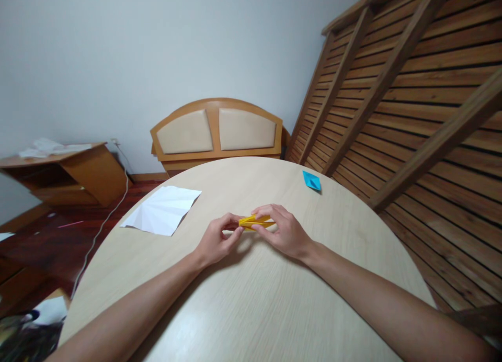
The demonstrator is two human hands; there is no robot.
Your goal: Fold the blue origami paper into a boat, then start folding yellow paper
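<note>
Where both hands meet at mid-table, yellow fold (257,222) lies long axis left–right: left hand (215,242) pinches its left tip, right hand (283,231) pinches its right end; blue fold (311,180) lies far right of it.

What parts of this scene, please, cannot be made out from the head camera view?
- Yellow paper: mostly covered by the left hand and right hand; its folded shape is unclear.
- Blue paper: too small to tell its form.
- Items at the bottom left corner: blurred, cut by the edge.
</note>
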